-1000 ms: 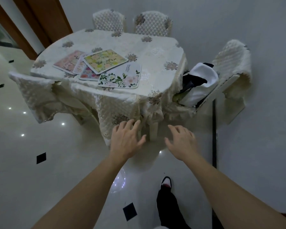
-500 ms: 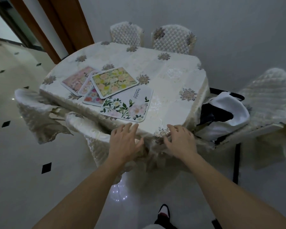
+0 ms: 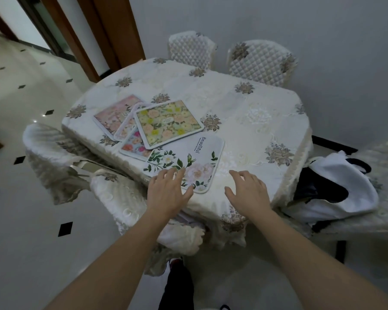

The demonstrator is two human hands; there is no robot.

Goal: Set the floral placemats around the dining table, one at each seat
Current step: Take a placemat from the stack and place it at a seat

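Cream cloth covers the table, placemats heaped together on its near-left part, left hand spread and empty over the white mat, right hand spread beside it, holding nothing — best pinch that near edge, then slide toward the bare cloth.
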